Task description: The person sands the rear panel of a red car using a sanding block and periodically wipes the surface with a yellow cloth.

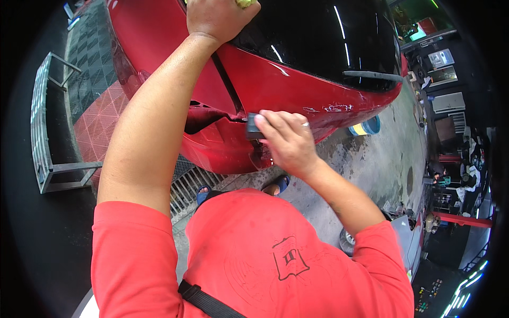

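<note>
My right hand [289, 140] grips a small dark rectangular block [255, 126] and holds it against the rear of a red car [281, 87]. The block lies beside a dark gap in the bodywork, at the end of a narrow black seam. At the top edge of the view, my left hand [220, 18] is over the car near the dark rear window [313, 37]. A bit of crumpled yellow-green cloth [245, 2] shows at its fingers, which are partly cut off. Pale scuffed patches [338, 107] mark the red paint right of my right hand.
A rear wiper [373, 76] lies along the window's lower edge. Behind the car stands a blue bucket [366, 126] with a yellow label. A metal bench frame [45, 127] is at the left by red and grey floor tiles. Below the bumper runs a floor grate [193, 188].
</note>
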